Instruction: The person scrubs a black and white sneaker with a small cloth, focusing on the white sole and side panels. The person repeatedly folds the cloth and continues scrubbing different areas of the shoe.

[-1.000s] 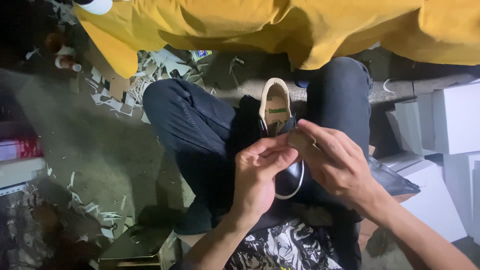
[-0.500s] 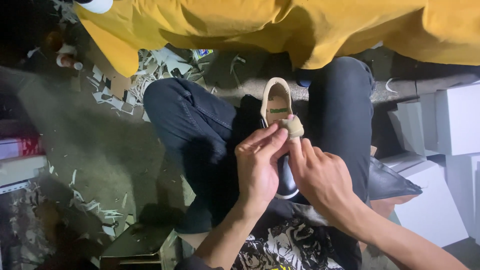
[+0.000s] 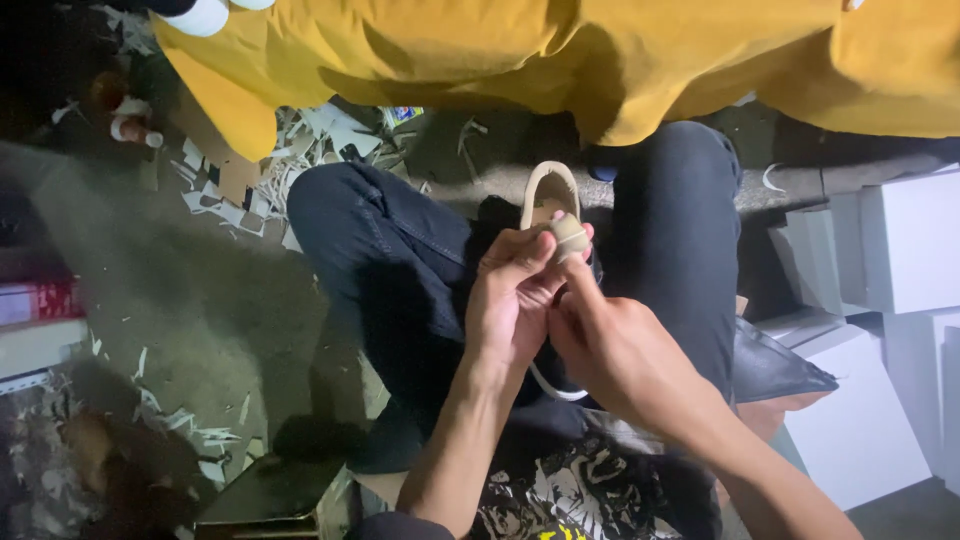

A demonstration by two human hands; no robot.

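A dark shoe (image 3: 549, 196) with a cream lining and white sole edge lies on my lap between my knees in dark jeans. My left hand (image 3: 510, 300) and my right hand (image 3: 610, 345) meet over the shoe's opening. Both pinch a small beige wad (image 3: 570, 236), like crumpled paper, at the fingertips just above the shoe's inside. The hands cover most of the shoe's middle and rear. Only the cream front rim and a curve of white sole near my right wrist show.
A person in a yellow garment (image 3: 620, 55) sits close opposite. White boxes (image 3: 900, 250) are stacked at the right, with a dark piece (image 3: 775, 365) beside them. Paper and card scraps (image 3: 260, 170) litter the floor at the left. A red box (image 3: 40, 300) is at the left edge.
Both hands have moved up from the shoe's middle toward its front opening. The beige wad, first under the right fingers, now sits pinched at both hands' fingertips.
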